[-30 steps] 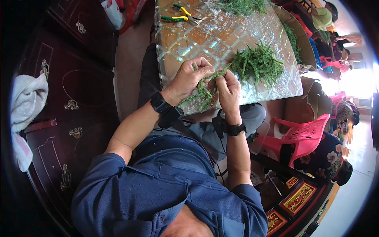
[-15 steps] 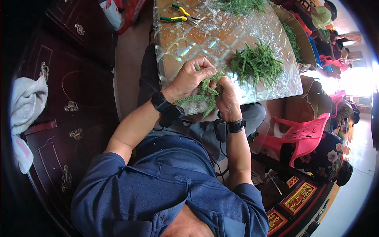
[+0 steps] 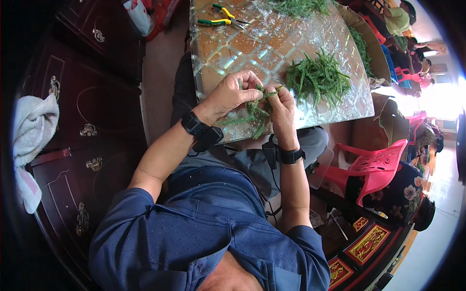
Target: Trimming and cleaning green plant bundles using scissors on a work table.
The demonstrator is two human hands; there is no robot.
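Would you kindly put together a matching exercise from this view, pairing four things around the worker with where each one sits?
Things:
1. pliers
2. white towel
3. pink plastic chair
4. loose pile of green sprigs

Places:
A. draped over the dark wooden cabinet at the far left
B. on the glass tabletop, just right of the hands
C. at the far edge of the table, top of the picture
D. on the floor to the right, below the table

Pairs: 1-C, 2-A, 3-D, 4-B
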